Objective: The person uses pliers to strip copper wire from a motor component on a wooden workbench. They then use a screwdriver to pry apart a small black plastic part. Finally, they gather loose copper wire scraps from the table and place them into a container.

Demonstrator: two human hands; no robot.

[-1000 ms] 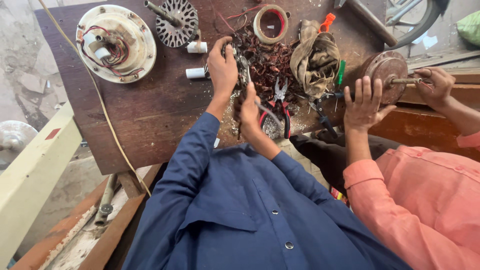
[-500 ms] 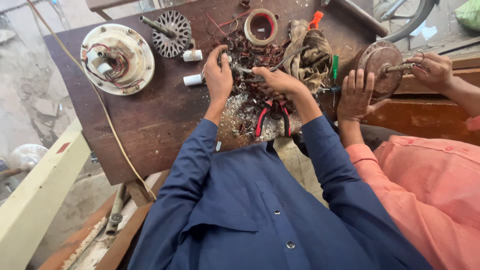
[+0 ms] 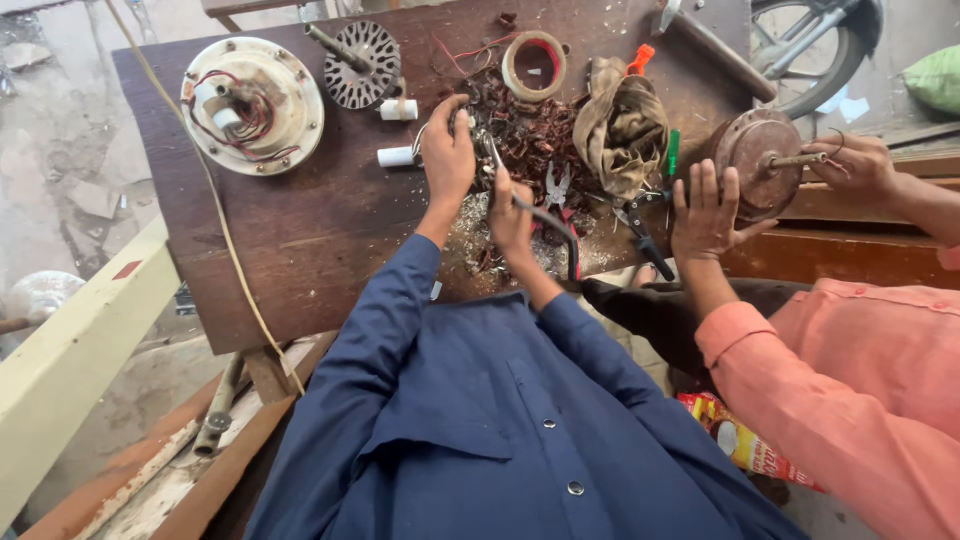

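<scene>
- My left hand [image 3: 447, 152] is closed on a small metal part, mostly hidden under my fingers, near the centre of the dark wooden surface [image 3: 300, 230].
- My right hand [image 3: 512, 212] grips a slim hand tool [image 3: 535, 210] with a dark handle; whether it is a screwdriver or pliers I cannot tell.
- The tool's long axis runs from about 4 o'clock at the handle to 10 o'clock at the tip, pointing towards my left hand.
- To do this well, I judge I should keep the left hand steady and press along the tool's axis, not sideways, so the tip does not slip.
- A heap of copper wire scraps [image 3: 530, 130] lies at 12 o'clock just beyond both hands.
- A white round motor housing [image 3: 252, 104] sits at 10 o'clock, well apart.
- At 3 o'clock, another person's hands [image 3: 706, 212] hold a brown motor body [image 3: 758, 160].
</scene>
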